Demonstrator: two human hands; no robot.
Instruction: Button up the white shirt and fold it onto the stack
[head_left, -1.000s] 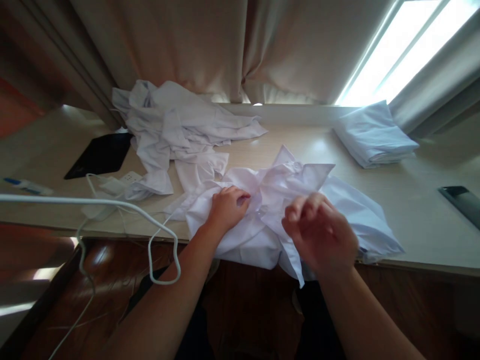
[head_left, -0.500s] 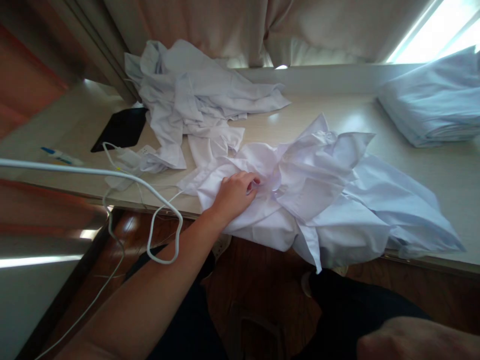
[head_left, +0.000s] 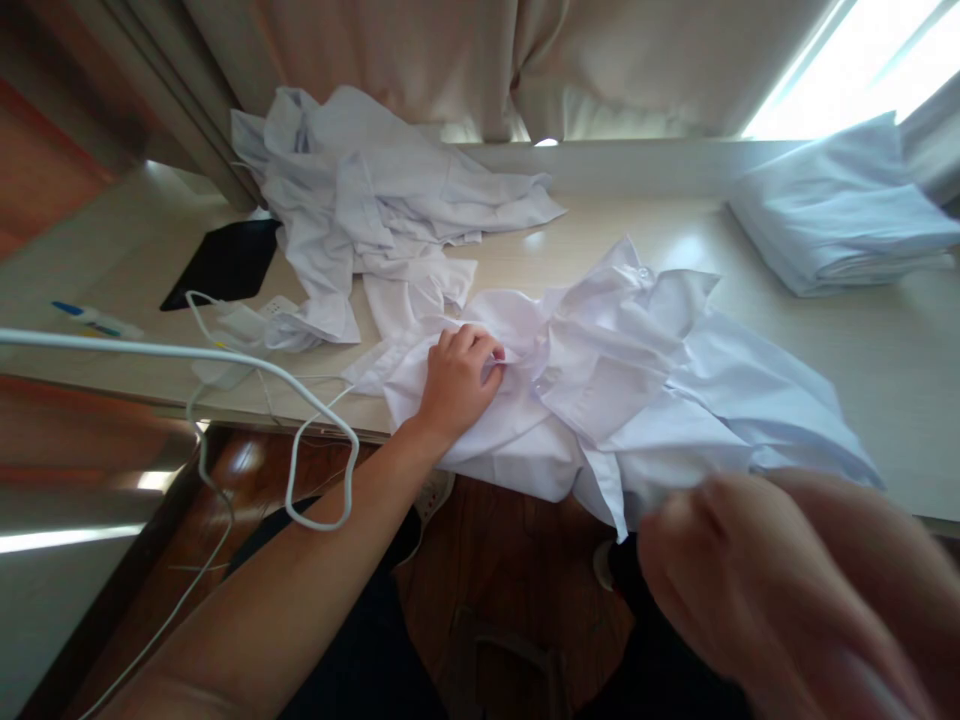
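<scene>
A crumpled white shirt (head_left: 517,430) lies across the front of the table, part of it hanging over the edge. Its collar and buttons show near the middle. My left hand (head_left: 461,375) rests on the shirt's left part, thumb and fingers closed on a fold of the cloth. At the lower right, my right hand (head_left: 735,580) is in front of the shirt's right end, near the camera. It is smeared by motion and its fingers look curled, but whether anything is in them is hidden.
A second rumpled white garment (head_left: 405,170) lies at the back left. Folded white cloth (head_left: 832,215) sits at the back right. A black flat item (head_left: 225,262), a power strip (head_left: 262,315) and a blue-and-white pen-like object (head_left: 90,318) are on the left. A white cable (head_left: 225,352) loops above my left forearm.
My right hand has come up and left from the lower right corner. My left hand stays on the shirt, and the view has shifted slightly right.
</scene>
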